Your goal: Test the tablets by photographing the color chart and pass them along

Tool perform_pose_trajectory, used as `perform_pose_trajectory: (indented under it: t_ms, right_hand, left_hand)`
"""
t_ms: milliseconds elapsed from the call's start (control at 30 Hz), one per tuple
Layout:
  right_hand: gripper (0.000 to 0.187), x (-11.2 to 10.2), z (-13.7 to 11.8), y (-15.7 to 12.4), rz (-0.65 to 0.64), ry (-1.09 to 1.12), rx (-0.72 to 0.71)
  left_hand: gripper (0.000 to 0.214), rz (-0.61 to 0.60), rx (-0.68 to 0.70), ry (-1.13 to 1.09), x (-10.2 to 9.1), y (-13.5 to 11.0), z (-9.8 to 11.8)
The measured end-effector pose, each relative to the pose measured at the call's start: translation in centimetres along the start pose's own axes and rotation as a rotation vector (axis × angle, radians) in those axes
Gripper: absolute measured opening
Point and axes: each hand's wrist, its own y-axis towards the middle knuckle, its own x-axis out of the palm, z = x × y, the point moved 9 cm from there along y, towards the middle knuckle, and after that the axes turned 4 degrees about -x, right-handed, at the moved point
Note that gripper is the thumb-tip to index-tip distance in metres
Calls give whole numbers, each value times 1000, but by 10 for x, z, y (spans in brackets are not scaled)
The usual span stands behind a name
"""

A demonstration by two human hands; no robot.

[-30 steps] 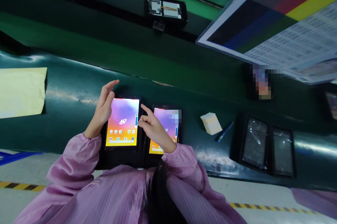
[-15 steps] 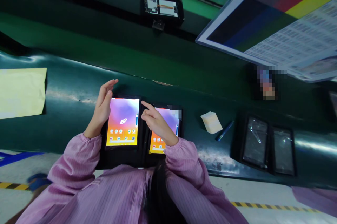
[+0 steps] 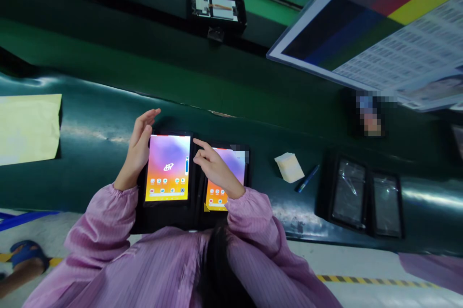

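Note:
In front of me lies a lit tablet (image 3: 167, 154) with a purple-to-orange home screen, a white logo and a blue slider at its right side. My left hand (image 3: 140, 146) rests along its left edge, fingers stretched past the top corner and the thumb near the frame. My right hand (image 3: 213, 166) points its index finger at the tablet's upper right edge; its other fingers are partly curled. Whether that fingertip touches is unclear. Under my right hand and wrist is a second lit tablet (image 3: 231, 158), partly covered, showing a similar screen.
To the right lie a pale folded pad (image 3: 289, 167), a blue pen (image 3: 307, 179) and two black trays with clear film (image 3: 349, 194). Yellow paper (image 3: 29, 127) is at left. An opened device (image 3: 217, 7) sits beyond, near a large sloping chart (image 3: 379, 33).
Both hands keep the same pose at the tablet. The whole view has shifted slightly. A foot in a blue sandal shows more fully at the lower left.

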Motion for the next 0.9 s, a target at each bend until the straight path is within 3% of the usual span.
perform_pose_trajectory:
  t_ms: [900]
  right_hand:
    - [69, 0, 3, 5, -13, -101, -55]
  left_hand:
    - [37, -12, 14, 4, 2, -1, 5]
